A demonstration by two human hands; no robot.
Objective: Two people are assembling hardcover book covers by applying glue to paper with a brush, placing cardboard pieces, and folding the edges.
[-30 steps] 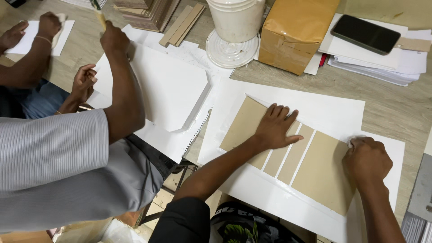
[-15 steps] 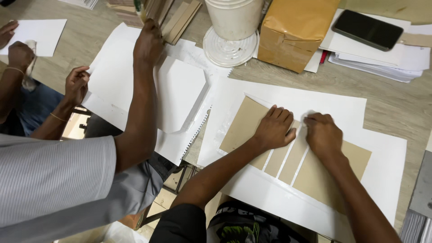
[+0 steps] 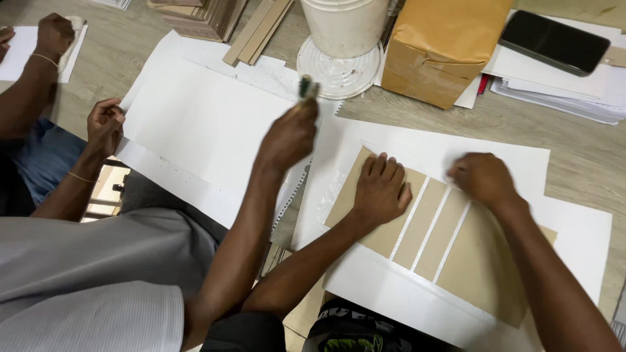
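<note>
**Hands pressing cardboard panels onto white sheet**

The left hand (image 3: 381, 192) lies flat, fingers spread, on the leftmost brown cardboard panel (image 3: 365, 215). The palm and fingers press down on the board; nothing is pinched. The right hand (image 3: 479, 179) rests with curled fingers at the upper edge of the narrow cardboard strips (image 3: 427, 225), knuckles up; whether it pinches anything cannot be told.

The cardboard set consists of one panel at left, two narrow strips in the middle and a wide panel (image 3: 486, 267) at right. All lie side by side, tilted, with thin white gaps between them. They sit on a large white sheet (image 3: 417, 300) on the wooden table (image 3: 587, 156).

Beside this work, a co-worker's hand (image 3: 287, 137) holds a small brush (image 3: 308, 87) above a second white sheet (image 3: 202, 124). Another hand (image 3: 104, 124) touches that sheet's left edge.

Further back stand a white bucket (image 3: 345, 26) on a round clear lid (image 3: 339, 72), a brown paper parcel (image 3: 437, 52), a black phone (image 3: 554, 42) on stacked papers (image 3: 574, 91), and cardboard offcuts (image 3: 254, 32).
</note>
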